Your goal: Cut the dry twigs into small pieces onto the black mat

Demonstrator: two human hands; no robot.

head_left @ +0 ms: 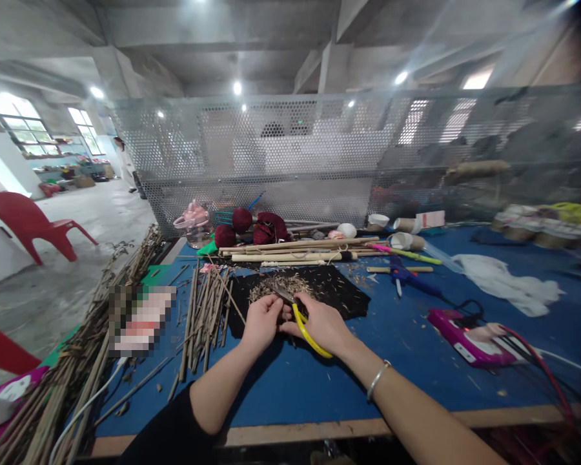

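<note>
My right hand (pixel 322 323) is wrapped round a pair of scissors with yellow handles (pixel 306 332). Their dark blades (pixel 285 294) point up and to the left, over a heap of short cut stem pieces (pixel 290 282) on a black cloth (pixel 341 290). Close beside the blades, my left hand (pixel 264 320) is closed in a pinch; what its fingers hold is too small and hidden to name. To the left of that hand lies a row of thin brown dry stems (pixel 201 316) on the blue table (pixel 290 387).
Long dry stalks (pixel 82 352) line the left edge. Behind the cloth lie pale sticks (pixel 290 256), dark red yarn balls (pixel 242 220) and a perforated metal screen (pixel 252 148). A blue glue gun (pixel 409 276), magenta power strip (pixel 469 339) with cables and white cloth (pixel 508 281) are at right.
</note>
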